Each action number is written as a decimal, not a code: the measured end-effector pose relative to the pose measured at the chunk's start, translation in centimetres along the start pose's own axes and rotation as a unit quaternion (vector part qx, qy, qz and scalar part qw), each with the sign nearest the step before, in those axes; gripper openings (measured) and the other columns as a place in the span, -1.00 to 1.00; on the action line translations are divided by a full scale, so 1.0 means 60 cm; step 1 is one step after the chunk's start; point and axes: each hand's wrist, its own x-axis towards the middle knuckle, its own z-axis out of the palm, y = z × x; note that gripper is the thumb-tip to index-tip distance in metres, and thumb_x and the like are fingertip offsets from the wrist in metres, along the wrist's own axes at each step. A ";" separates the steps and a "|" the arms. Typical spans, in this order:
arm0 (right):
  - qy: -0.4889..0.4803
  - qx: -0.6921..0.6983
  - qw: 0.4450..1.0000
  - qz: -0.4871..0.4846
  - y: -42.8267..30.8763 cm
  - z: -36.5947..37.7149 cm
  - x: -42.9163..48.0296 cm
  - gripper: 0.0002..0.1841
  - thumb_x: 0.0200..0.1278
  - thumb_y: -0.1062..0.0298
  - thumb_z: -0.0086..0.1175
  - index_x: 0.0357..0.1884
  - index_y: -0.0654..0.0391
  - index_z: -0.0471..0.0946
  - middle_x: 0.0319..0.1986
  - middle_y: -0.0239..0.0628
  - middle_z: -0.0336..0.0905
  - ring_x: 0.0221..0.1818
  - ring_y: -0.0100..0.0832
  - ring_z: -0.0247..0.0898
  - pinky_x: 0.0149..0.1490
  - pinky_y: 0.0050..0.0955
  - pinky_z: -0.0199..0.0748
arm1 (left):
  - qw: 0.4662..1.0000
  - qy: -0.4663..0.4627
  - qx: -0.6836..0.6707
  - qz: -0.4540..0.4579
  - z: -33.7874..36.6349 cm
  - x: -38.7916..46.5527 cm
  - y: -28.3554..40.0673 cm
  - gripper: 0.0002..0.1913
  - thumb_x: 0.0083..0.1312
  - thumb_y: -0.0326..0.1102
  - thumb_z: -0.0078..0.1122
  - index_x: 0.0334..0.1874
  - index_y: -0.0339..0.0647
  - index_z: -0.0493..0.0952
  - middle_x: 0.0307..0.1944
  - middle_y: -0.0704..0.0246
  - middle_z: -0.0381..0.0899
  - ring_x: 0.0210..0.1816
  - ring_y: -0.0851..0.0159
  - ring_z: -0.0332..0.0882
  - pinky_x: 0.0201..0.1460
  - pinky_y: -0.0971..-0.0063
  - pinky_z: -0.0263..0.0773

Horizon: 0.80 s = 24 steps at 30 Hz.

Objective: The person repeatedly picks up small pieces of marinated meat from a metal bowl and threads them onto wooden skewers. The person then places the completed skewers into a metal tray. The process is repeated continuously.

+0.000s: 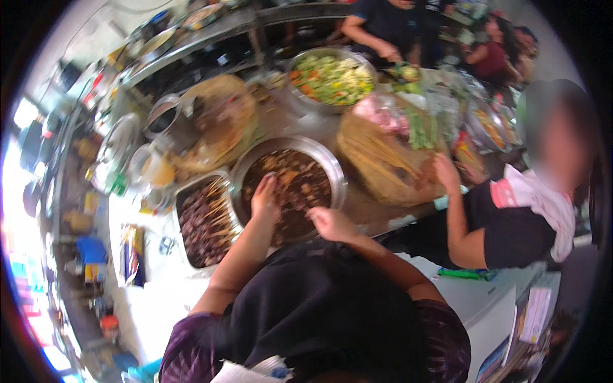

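A round metal basin point(337, 167) holds chunks of meat in dark marinade. Over its left part is my left hand point(266, 198), fingers stretched forward near the meat; whether it holds a piece is blurred. My right hand point(330, 222) is at the basin's lower right edge, fingers curled, with what looks like a thin stick between the fingertips, pointing towards the meat. Left of the basin, a rectangular metal tray point(180, 225) holds rows of skewered dark meat point(198, 230), their bamboo sticks pointing right. Loose bamboo skewers point(390, 148) lie on a wooden board point(359, 165) to the right.
A co-worker point(512, 230) stands close at the right, a hand by the board. Another person point(388, 28) works across the table beside a basin of chopped vegetables point(333, 81). A round wooden board point(215, 119), a metal pot point(165, 117) and a plastic pitcher point(155, 167) stand back left.
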 end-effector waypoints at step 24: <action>-0.090 0.021 0.996 -0.013 0.038 -0.072 -0.003 -0.74 0.41 0.29 -0.07 -0.04 0.12 0.61 -0.20 -0.06 0.68 -0.11 0.02 0.61 -0.02 -0.11 0.52 | 0.997 -0.007 -0.074 0.002 0.023 -0.011 -0.015 -0.60 0.53 0.07 -0.04 0.15 -0.07 0.48 0.01 0.40 0.62 0.05 0.23 0.58 0.18 0.25 0.47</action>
